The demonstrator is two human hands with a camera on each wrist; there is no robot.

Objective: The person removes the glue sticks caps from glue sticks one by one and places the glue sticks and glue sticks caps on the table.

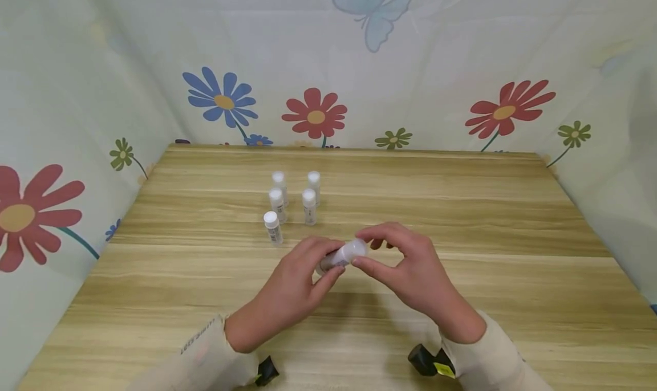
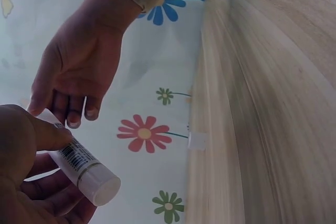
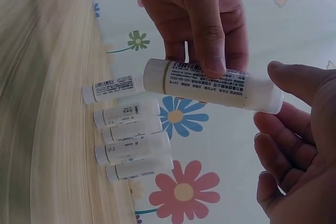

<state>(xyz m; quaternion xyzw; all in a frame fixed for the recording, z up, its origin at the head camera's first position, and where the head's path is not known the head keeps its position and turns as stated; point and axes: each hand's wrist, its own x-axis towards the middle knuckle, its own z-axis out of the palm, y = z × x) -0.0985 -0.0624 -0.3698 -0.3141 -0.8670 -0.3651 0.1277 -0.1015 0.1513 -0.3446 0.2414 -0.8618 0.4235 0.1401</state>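
Observation:
My left hand [image 1: 297,277] grips a white glue stick [image 1: 336,259] around its body, thumb on one side and fingers on the other. The tube is tilted, raised above the table. At its translucent capped end, my right hand [image 1: 405,263] has thumb and forefinger on opposite sides of the cap [image 3: 268,95]. The right hand's other fingers are loosely bent and hold nothing. Printed text and a barcode show on the held glue stick [image 2: 79,158] in the left wrist view. Behind the left hand, several more glue sticks [image 1: 310,207] stand upright on the table.
The wood-grain table [image 1: 487,208] reaches back to a pale curtain [image 1: 426,83] printed with flowers. The standing glue sticks form two loose rows left of centre, the nearest glue stick [image 1: 273,228] close to the left hand. Black wrist devices [image 1: 423,359] sit at the sleeves.

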